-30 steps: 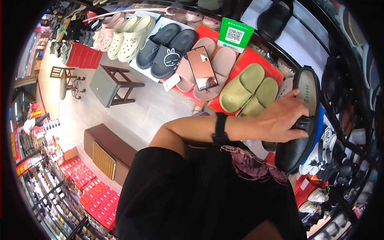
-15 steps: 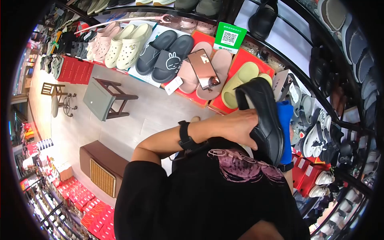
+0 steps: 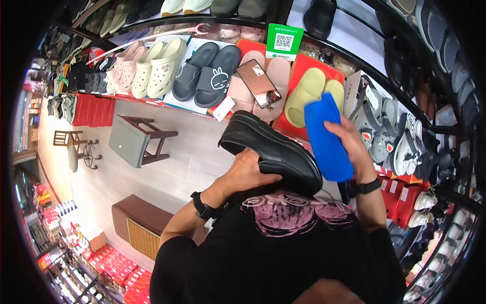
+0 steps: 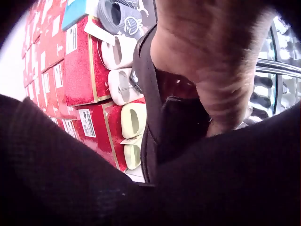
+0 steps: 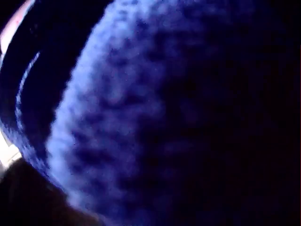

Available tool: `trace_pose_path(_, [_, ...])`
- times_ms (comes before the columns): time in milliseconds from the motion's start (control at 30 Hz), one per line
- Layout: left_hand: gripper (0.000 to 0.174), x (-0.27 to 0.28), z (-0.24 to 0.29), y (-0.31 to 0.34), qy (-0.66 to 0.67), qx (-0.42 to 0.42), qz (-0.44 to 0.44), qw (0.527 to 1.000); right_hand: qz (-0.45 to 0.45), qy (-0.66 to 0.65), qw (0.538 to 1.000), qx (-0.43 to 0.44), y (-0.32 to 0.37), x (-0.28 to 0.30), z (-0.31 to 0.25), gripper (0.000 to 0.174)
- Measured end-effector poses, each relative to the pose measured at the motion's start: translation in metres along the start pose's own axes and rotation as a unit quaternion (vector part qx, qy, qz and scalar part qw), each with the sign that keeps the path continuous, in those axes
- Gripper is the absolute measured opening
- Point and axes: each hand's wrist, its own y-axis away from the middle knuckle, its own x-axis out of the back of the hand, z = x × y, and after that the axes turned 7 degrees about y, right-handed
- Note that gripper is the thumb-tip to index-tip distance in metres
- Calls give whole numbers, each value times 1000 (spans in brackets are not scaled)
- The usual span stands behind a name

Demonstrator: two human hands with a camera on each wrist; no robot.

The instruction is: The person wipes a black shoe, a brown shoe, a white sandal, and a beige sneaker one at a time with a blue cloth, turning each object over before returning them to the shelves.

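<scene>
In the head view my left hand (image 3: 245, 169) grips a black slip-on shoe (image 3: 288, 157) by its opening, fingers inside and thumb on the outer upper. The shoe is tilted, sole edge upward, toe towards the lower right. My right hand (image 3: 349, 144) holds a blue cloth (image 3: 324, 144) just right of the toe, thumb across its face. In the left wrist view the left hand (image 4: 202, 56) reaches into the shoe's opening, and its fingertips are hidden. Fuzzy blue cloth (image 5: 103, 113) fills most of the right wrist view, dark and blurred.
Beyond the hands stand green slides (image 3: 306, 96), pink slides with a phone (image 3: 258, 83) on them, dark slides (image 3: 217, 76) and cream clogs (image 3: 167, 68), atop shoeboxes. A green QR sign (image 3: 284, 41) stands behind. Grey clogs (image 3: 379, 126) sit right. A stool (image 3: 134, 142) stands left.
The shoe has moved left with my left hand and turned from toe-down to lying slantwise. My right hand and the blue cloth have come out from behind it, now apart from the shoe.
</scene>
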Motion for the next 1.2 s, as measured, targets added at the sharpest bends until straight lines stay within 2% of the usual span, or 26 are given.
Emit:
trace_pose_path(33, [50, 2, -2, 3, -50, 1, 4, 999, 1, 43, 999, 30, -2, -18, -21, 42])
trace_pose_path(100, [49, 1, 1, 6, -80, -9, -8, 997, -15, 154, 973, 172, -14, -50, -42, 41])
trace_pose_path(167, [50, -2, 9, 7, -129, -23, -42, 990, 2, 376, 872, 313, -27, -88, -49, 40])
trace_pose_path(200, [50, -3, 11, 8, -137, -27, -55, 989, -3, 448, 821, 355, -27, -111, -49, 43])
trace_pose_path(267, [52, -3, 14, 8, -114, -65, -78, 988, -1, 583, 708, 399, -26, -147, -41, 47])
trace_pose_path(300, [54, 0, 28, 9, -87, -22, -64, 994, 3, 646, 649, 401, -28, -158, -29, 47])
trace_pose_path(333, [54, 1, 22, 13, -68, -32, -52, 996, 4, 632, 647, 425, -27, -161, -18, 46])
trace_pose_path(400, [55, 1, 0, 25, -53, -43, -46, 997, -53, 627, 687, 365, -17, -159, -13, 45])
trace_pose_path(467, [53, 5, -18, 38, -61, 94, -33, 993, -75, 597, 731, 321, -5, -147, -8, 45])
trace_pose_path(500, [53, 7, -19, 42, -64, 94, -37, 993, -71, 595, 733, 320, 0, -139, -4, 45])
trace_pose_path(567, [50, 12, -23, 47, 70, 63, 78, 992, -67, 625, 713, 310, 10, -121, 4, 47])
trace_pose_path(600, [48, 18, -31, 51, 8, 132, 75, 988, -67, 624, 714, 310, 15, -112, 10, 47])
trace_pose_path(633, [48, 21, -34, 52, 7, 132, 75, 988, -34, 611, 720, 329, 20, -103, 17, 48])
trace_pose_path(700, [48, 27, -23, 49, 43, 108, 173, 978, 0, 594, 725, 347, 27, -96, 24, 49])
trace_pose_path(767, [43, 33, -8, 43, 45, 124, 191, 973, 0, 539, 801, 260, 34, -93, 26, 52])
trace_pose_path(800, [41, 36, -8, 41, 69, 128, 221, 964, 43, 519, 801, 294, 29, -92, 37, 54])
trace_pose_path(833, [39, 38, -7, 39, 92, 133, 250, 955, 45, 517, 803, 294, 26, -94, 42, 54])
trace_pose_path(900, [39, 39, -12, 34, 107, 121, 271, 949, 124, 503, 788, 332, 17, -99, 44, 57])
trace_pose_path(967, [39, 41, -17, 29, 76, 85, 326, 938, 153, 495, 779, 353, 3, -111, 39, 53])
trace_pose_path(1033, [39, 43, -7, 22, 107, 109, 336, 930, 227, 550, 693, 408, -16, -121, 37, 46])
trace_pose_path(1067, [40, 46, -13, 19, 154, 86, 352, 919, 232, 547, 694, 407, -22, -127, 32, 46])
trace_pose_path(1133, [38, 51, -13, 16, 227, 65, 377, 895, 265, 550, 636, 472, -31, -138, 20, 47])
trace_pose_path(1167, [38, 53, -15, 15, 223, 63, 373, 898, 270, 547, 637, 471, -34, -144, 16, 47])
trace_pose_path(1200, [38, 58, -19, 14, 262, 60, 389, 881, 257, 546, 631, 488, -37, -151, 11, 43])
